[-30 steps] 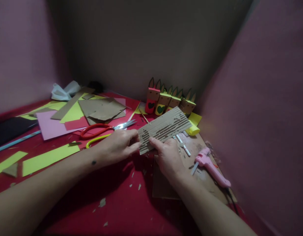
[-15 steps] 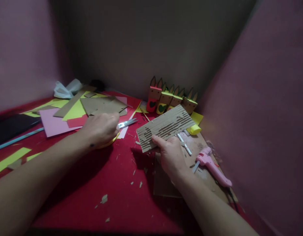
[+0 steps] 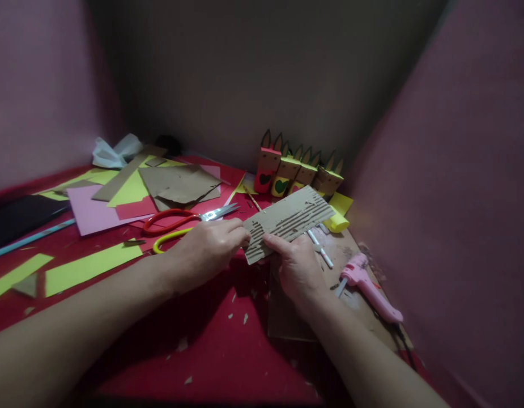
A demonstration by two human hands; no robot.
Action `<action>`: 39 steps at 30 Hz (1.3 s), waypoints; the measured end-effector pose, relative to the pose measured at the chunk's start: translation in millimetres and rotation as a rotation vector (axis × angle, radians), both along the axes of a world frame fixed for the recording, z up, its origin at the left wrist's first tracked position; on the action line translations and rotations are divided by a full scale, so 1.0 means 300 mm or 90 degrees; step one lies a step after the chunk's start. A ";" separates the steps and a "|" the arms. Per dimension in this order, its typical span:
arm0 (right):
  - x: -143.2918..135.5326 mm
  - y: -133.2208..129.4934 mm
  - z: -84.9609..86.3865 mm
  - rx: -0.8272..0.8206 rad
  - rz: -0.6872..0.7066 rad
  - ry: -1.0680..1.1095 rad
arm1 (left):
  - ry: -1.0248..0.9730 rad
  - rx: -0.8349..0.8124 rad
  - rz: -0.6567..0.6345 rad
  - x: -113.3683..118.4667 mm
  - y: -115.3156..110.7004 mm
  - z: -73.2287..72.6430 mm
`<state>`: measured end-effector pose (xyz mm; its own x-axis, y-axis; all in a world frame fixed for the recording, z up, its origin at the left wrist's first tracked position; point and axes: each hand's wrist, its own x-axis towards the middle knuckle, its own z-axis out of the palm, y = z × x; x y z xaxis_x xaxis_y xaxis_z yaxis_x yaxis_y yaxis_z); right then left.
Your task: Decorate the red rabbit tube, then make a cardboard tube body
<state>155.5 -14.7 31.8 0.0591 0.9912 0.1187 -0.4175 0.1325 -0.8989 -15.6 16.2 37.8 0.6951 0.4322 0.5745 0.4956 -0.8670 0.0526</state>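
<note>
A strip of corrugated cardboard (image 3: pixel 293 218), its ridges partly bared, is held up over the red table. My right hand (image 3: pixel 299 266) grips its lower edge, thumb on top and fingers hidden beneath. At the strip's left end, my left hand (image 3: pixel 211 246) is closed with its fingertips pinched at the edge; the far side of that pinch is hidden. Just behind my left wrist lie scissors (image 3: pixel 170 221) with one red and one yellow handle, blades pointing right.
Pink, yellow and red paper (image 3: pixel 92 209) and cardboard sheets (image 3: pixel 180 184) cover the left and back. Small boxes with pointed tops (image 3: pixel 268 170) stand at the back. A pink glue gun (image 3: pixel 370 289) rests on a cardboard board (image 3: pixel 363 326) at right. Scraps dot the red tabletop (image 3: pixel 211 351).
My left hand has moved right, from over the scissors to the cardboard strip's left end. The scissors' handles now show. My right hand has kept its hold on the strip.
</note>
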 end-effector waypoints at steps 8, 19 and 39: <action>0.008 -0.012 0.031 -0.025 0.015 -0.095 | 0.097 0.070 0.003 0.011 -0.028 0.001; 0.015 -0.003 0.022 -0.044 0.038 -0.127 | 0.016 0.017 0.004 0.028 -0.022 0.004; 0.007 -0.014 0.043 -0.048 0.006 -0.115 | 0.004 0.008 0.068 0.015 -0.013 0.007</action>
